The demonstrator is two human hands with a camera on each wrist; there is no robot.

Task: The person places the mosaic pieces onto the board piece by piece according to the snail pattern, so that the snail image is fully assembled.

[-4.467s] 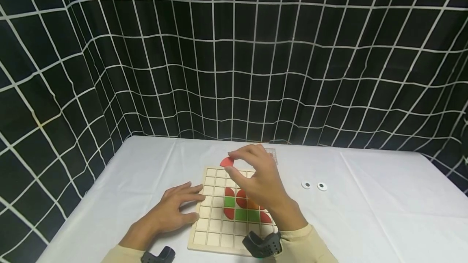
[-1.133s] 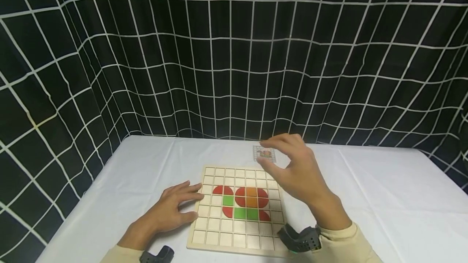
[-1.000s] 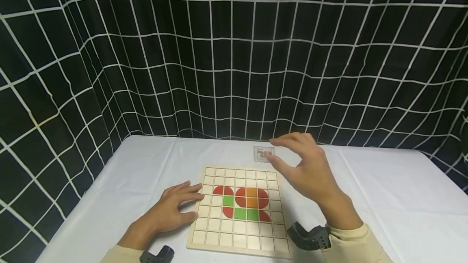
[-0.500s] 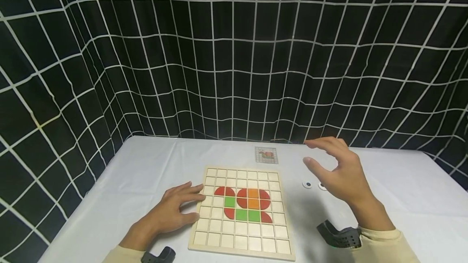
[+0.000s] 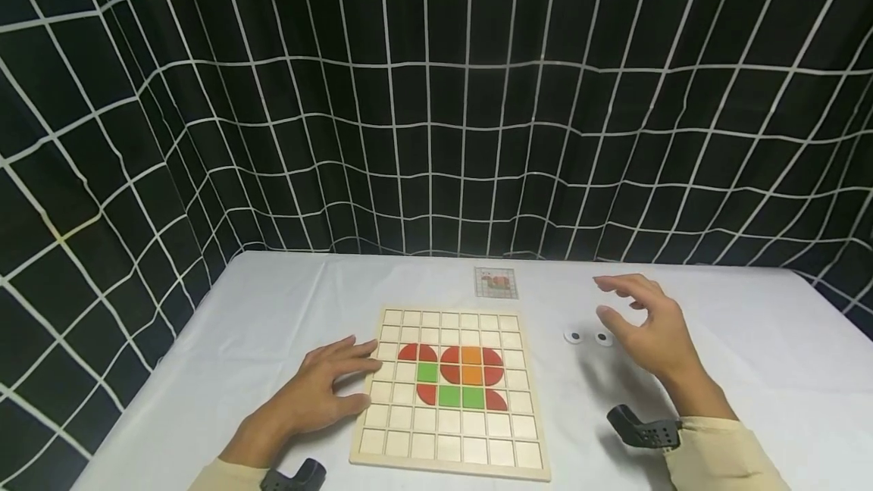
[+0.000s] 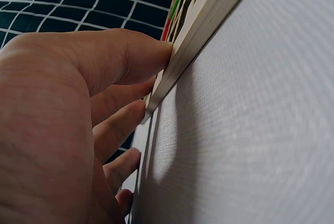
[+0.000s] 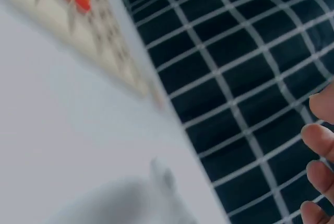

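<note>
A wooden grid board [image 5: 450,430] lies on the table, bearing red quarter-circle tiles [image 5: 494,376], green squares [image 5: 450,397] and orange squares [image 5: 472,375]. My left hand [image 5: 314,392] rests at its left side; in the left wrist view the thumb [image 6: 148,54] touches the board's edge. Above the table to the right hovers my right hand [image 5: 651,332], holding nothing, with thumb and fingers apart. Just left of it lie two white discs with dark centres, like toy eyes: one disc [image 5: 574,336] and the other disc [image 5: 603,338].
Behind the board lies a small clear card [image 5: 496,283] printed with a grid and a coloured picture. White cloth [image 5: 273,301] covers the table. A black curtain with white netting [image 5: 436,97] surrounds the back and sides.
The red quarter-circle tile my right hand pinched now sits at the upper left of the pattern. That hand has moved right, to beside the eye discs. My left hand has stayed put.
</note>
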